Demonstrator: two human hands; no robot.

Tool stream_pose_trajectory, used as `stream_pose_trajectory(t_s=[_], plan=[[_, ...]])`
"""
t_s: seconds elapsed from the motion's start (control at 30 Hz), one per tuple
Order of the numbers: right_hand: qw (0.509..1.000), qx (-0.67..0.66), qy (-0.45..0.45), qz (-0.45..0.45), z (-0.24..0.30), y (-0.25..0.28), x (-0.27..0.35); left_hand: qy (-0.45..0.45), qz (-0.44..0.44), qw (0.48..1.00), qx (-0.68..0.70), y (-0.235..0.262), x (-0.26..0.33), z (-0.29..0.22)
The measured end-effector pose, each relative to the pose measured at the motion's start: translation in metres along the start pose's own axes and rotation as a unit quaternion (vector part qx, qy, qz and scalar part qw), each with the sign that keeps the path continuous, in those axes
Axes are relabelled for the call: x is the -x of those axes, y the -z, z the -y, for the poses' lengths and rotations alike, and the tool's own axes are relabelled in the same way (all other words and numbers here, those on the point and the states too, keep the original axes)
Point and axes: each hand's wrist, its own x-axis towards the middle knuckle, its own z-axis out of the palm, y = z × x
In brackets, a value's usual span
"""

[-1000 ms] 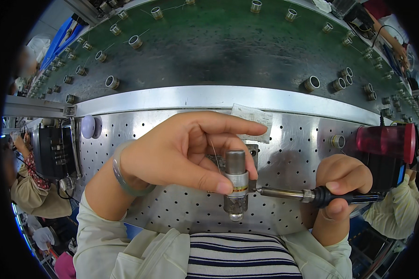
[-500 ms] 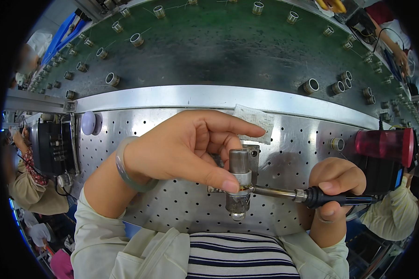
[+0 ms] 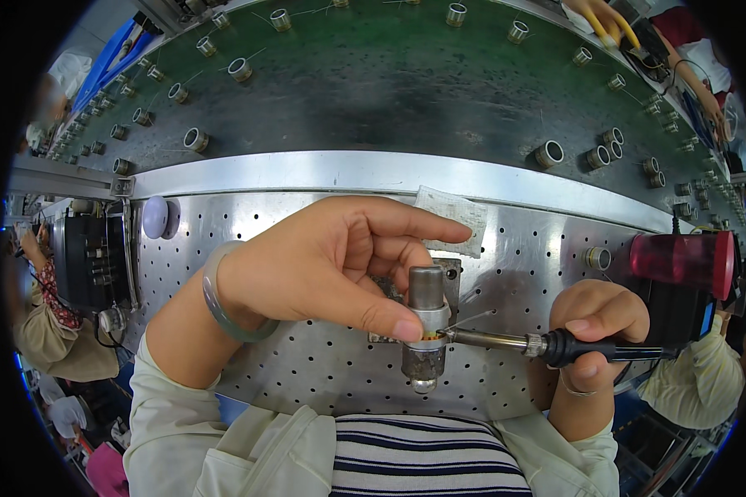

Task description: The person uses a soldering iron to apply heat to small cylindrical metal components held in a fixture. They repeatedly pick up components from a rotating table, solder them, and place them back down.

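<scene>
A dark metal post (image 3: pixel 426 288) with a silver metal ring (image 3: pixel 433 318) around it stands on a fixture in front of me. My left hand (image 3: pixel 331 265) presses its thumb against the ring's left side. Its index finger stretches out above, and the other fingers curl behind the post. In my right hand (image 3: pixel 601 323) is a soldering iron (image 3: pixel 547 346), held level from the right. The iron's tip touches the ring's right side, by a narrow gold-coloured band. A thin pale streak, smoke or wire, rises from the tip.
A perforated metal plate (image 3: pixel 307 373) lies under my hands, with a grey cloth pad (image 3: pixel 452 217) behind. A loose ring (image 3: pixel 598 258) sits right, beside a pink container (image 3: pixel 680 258). At left are a purple knob (image 3: pixel 156 217) and a black device (image 3: pixel 83 263). Several rings lie on the green belt (image 3: pixel 348 99).
The rings on the belt have shifted slightly left. A pale streak now shows beside the iron's tip. My hands have barely moved. At the far right, another person's hand has come further into view.
</scene>
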Motion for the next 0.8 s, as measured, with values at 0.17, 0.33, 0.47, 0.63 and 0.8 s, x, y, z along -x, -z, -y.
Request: stream_pose_trajectory(t_s=[0.17,0.33,0.47,0.63,0.8], plan=[[0.999,-0.025,-0.01,0.019,0.0001,0.0031,0.0008,0.002,0.008,1.0,0.017,0.0016,-0.0009,0.0005],[0.999,0.025,0.015,0.04,0.0009,0.0047,0.0002,0.0,0.004,1.0,0.018,0.0009,-0.001,0.0023],[0.996,0.068,0.022,0.05,0.0061,0.0035,-0.0032,-0.004,0.007,0.999,0.033,0.0001,-0.0015,0.0024],[0.995,0.077,0.027,0.063,0.0067,0.0056,-0.0023,-0.011,0.013,1.0,0.002,0.0008,-0.0028,0.0042],[0.999,0.031,0.007,0.023,0.0069,0.0052,0.0022,0.003,-0.019,1.0,0.012,-0.0059,0.0005,0.0024]])
